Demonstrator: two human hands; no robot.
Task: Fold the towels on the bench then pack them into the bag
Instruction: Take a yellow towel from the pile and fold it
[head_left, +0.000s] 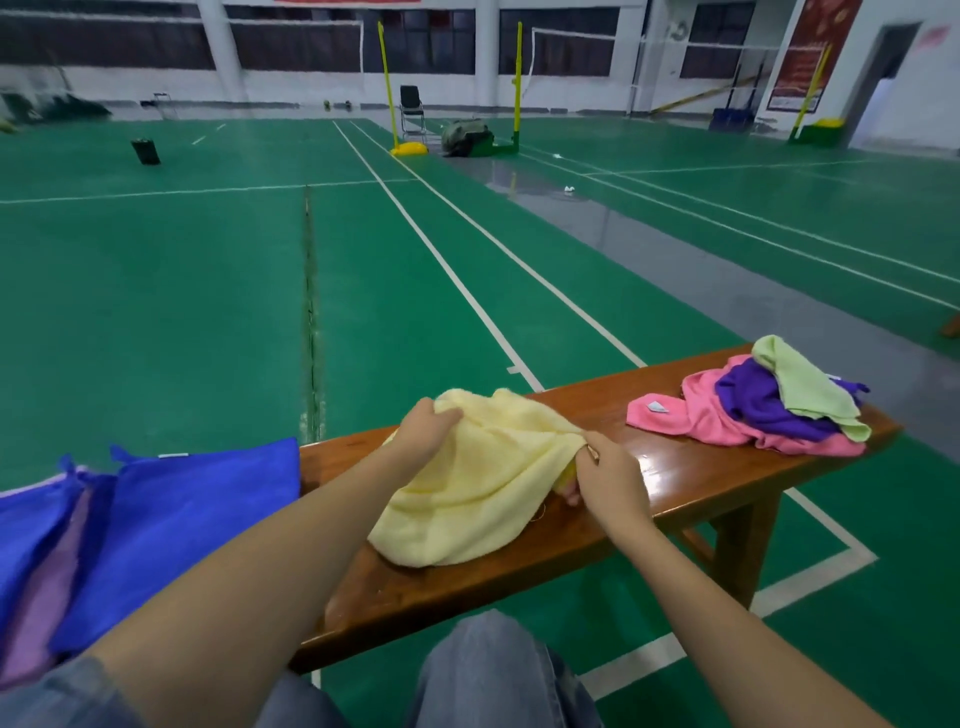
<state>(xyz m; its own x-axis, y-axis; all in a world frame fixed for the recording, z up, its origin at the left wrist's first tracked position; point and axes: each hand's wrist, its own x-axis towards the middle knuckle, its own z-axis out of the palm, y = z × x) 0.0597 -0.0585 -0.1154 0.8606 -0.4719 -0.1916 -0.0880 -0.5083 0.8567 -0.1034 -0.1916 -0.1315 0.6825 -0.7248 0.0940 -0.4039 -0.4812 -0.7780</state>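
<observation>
Gripping a pale yellow towel (467, 483) with both hands, mid-way along the worktop (701, 467). The left hand (423, 434) has its fingers curled over a bunched fold at the far edge. The right hand (608, 478) pinches the right edge, fingers tucked into the cloth.

The towel is fluffy terry, rumpled into a soft mound, with its lower part reaching toward the near edge. The worktop is a long, glossy reddish-brown wooden plank on wooden legs, shiny enough to catch the lights.

Further right sits a loose heap of 3 smoother cloths. A pink towel (691, 421) with a small white tag is at the bottom, a purple towel (763, 400) lies over it, and a light green towel (805, 384) is on top.

At the left end lies the blue fabric bag (171, 530), flat and floppy, with a lilac strip showing. Blue jeans (493, 670) show at the bottom.

The room is an indoor badminton hall with a green court floor (156, 312), white lines, yellow net posts (387, 88) and a black chair (411, 106) far back.
</observation>
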